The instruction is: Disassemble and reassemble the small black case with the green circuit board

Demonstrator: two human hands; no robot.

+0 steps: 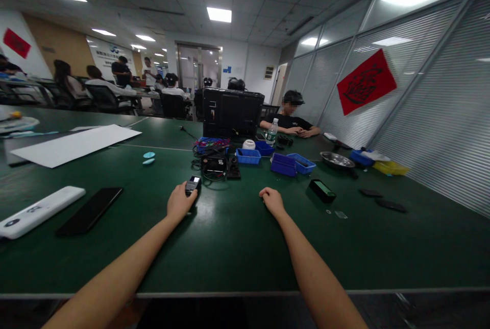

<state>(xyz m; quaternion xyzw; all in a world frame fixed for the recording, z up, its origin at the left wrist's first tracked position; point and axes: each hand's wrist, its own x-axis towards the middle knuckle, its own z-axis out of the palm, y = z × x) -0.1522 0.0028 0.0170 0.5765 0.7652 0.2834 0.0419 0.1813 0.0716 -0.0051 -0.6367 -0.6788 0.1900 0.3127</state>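
My left hand (179, 201) rests on the green table (229, 247) with its fingers wrapped round a small black device (193, 185) that has a lit screen. My right hand (272, 200) lies on the table about a hand's width to the right, fingers curled into a loose fist with nothing seen in them. Just beyond the device sits a black box with tangled cables (214, 164).
Blue bins (248, 156) (284, 164) (306, 163), a metal bowl (337, 159), a black case (231, 113), a green-topped black block (322, 190), a black phone (90, 210) and white slab (38, 210) at left. A person (291, 119) sits across; others sit far left.
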